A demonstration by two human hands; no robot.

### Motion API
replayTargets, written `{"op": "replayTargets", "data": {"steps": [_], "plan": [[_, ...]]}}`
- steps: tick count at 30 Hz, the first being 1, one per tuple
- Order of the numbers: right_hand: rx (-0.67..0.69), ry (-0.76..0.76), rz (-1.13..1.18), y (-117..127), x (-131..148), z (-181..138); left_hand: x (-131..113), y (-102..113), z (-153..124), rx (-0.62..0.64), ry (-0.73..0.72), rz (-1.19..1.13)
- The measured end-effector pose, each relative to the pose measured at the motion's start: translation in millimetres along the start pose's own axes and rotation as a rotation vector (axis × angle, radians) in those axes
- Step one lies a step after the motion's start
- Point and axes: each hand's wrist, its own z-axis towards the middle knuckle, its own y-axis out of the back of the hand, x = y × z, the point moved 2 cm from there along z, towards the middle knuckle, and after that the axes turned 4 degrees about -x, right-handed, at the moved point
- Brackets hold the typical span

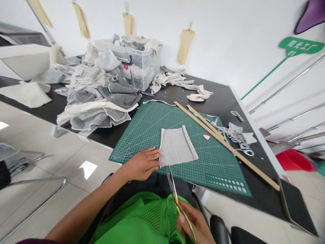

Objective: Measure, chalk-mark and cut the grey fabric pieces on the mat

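Note:
A grey piece of fabric with turned side edges lies on the green cutting mat. My left hand rests flat, its fingertips on the fabric's left edge. Gold-handled scissors are in my right hand, below the mat's front edge. Their blades are slightly apart, with the tips at the fabric's near edge; whether they touch it I cannot tell. My right fingers are wrapped around the handles.
Two wooden rulers cross the mat's right side near a pink chalk piece. Grey strips lie beyond. At the left are stacked fabrics and a full clear bin. A phone-like dark slab lies at the right corner.

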Motion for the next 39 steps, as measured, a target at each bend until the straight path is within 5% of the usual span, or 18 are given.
{"op": "replayTargets", "data": {"steps": [20, 39], "plan": [[-0.053, 0.099, 0.029, -49.1, 24.9, 30.4, 3.0, -7.1, -10.1, -0.152, 0.024, 0.057], [-0.046, 0.134, 0.082, -47.3, 22.0, 34.0, 1.9, -5.8, -8.5, -0.161, 0.001, 0.08]]}}
